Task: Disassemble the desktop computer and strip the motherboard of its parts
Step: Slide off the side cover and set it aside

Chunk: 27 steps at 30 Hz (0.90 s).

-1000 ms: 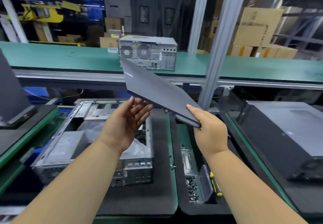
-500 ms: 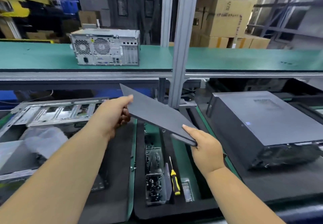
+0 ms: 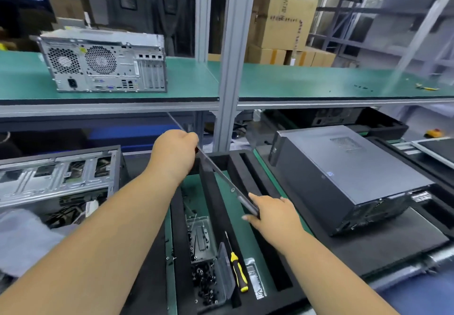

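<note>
A thin dark side panel [image 3: 221, 173] is turned edge-on and runs diagonally between my two hands, over the black foam slots [image 3: 239, 167] of the middle tray. My left hand [image 3: 175, 153] grips its far upper end. Its near lower end is held by my right hand [image 3: 269, 212]. The opened desktop case [image 3: 56, 179], bare metal inside with cables and a plastic bag, lies at the left. A closed black desktop computer [image 3: 344, 174] lies on its side at the right.
A clear box of black screws [image 3: 206, 282] and a yellow-and-black screwdriver [image 3: 237, 269] lie in the tray near me. Another silver tower [image 3: 103, 62] stands on the green upper shelf. An upright aluminium post [image 3: 232, 68] rises just behind the tray.
The panel has tilted from flat to edge-on and dropped toward the foam tray. My view has swung right, shifting the open case toward the left edge.
</note>
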Motion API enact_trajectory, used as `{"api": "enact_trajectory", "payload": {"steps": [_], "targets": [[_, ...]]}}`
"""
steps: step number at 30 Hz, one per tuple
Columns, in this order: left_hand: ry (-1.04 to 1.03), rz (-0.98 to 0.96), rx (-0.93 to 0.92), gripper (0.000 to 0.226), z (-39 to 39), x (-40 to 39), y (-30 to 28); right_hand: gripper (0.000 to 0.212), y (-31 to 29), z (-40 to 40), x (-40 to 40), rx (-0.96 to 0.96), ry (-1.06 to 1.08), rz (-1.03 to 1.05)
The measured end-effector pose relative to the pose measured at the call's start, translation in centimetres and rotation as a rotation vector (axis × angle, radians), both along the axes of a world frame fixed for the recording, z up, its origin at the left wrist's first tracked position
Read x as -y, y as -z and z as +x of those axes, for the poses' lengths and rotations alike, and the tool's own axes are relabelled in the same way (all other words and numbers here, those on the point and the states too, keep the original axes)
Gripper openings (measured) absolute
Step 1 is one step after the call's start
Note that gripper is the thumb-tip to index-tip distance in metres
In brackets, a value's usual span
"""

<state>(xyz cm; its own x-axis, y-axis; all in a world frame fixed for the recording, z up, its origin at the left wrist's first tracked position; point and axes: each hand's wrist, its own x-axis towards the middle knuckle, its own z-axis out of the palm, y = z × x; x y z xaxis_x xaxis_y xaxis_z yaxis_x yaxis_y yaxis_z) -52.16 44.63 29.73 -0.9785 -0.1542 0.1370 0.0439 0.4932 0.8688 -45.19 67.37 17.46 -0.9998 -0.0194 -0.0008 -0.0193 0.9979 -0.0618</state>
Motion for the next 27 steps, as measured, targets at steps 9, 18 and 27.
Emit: {"api": "enact_trajectory", "payload": {"steps": [9, 18, 27], "targets": [[0.200, -0.286, -0.189, 0.027, 0.2, -4.7, 2.2, 0.075, 3.8, -0.9, 0.8, 0.301, 0.195, -0.177], [0.070, -0.438, -0.098, 0.029, -0.8, -9.4, 5.6, 0.095, 7.2, -2.8, -3.6, 0.468, 0.095, -0.381], [0.004, -0.599, -0.059, 0.023, -0.9, -14.1, 8.0, 0.064, 0.4, -5.8, -6.2, 0.316, 0.012, -1.019]]}}
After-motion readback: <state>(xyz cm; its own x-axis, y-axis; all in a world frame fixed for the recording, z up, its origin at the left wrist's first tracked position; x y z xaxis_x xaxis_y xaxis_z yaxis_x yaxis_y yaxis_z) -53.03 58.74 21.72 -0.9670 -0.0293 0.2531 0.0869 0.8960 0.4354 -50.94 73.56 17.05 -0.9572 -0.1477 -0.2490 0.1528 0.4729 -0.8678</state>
